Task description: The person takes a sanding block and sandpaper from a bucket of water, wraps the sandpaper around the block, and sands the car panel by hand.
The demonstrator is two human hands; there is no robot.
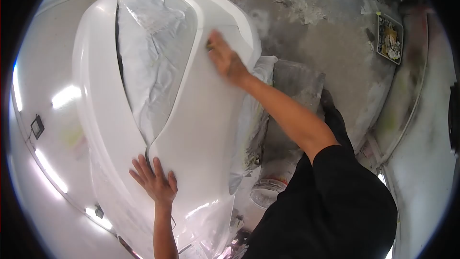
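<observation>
A white car body [206, 110] fills the middle of the view, with plastic film [151, 43] over its window area. My left hand [155, 178] lies flat on the white panel near the lower tip of that window, fingers spread. Higher up, my right hand [226, 60] is on the panel right of the window, smeared by motion. Something small and dark yellowish shows at its fingertips, too blurred to make out.
A bucket [267, 193] stands on the floor beside my legs. A grey tray of scraps [390, 38] lies at the upper right. Film-covered parts [261, 110] hang along the car's right edge. Lights [50, 170] line the left wall.
</observation>
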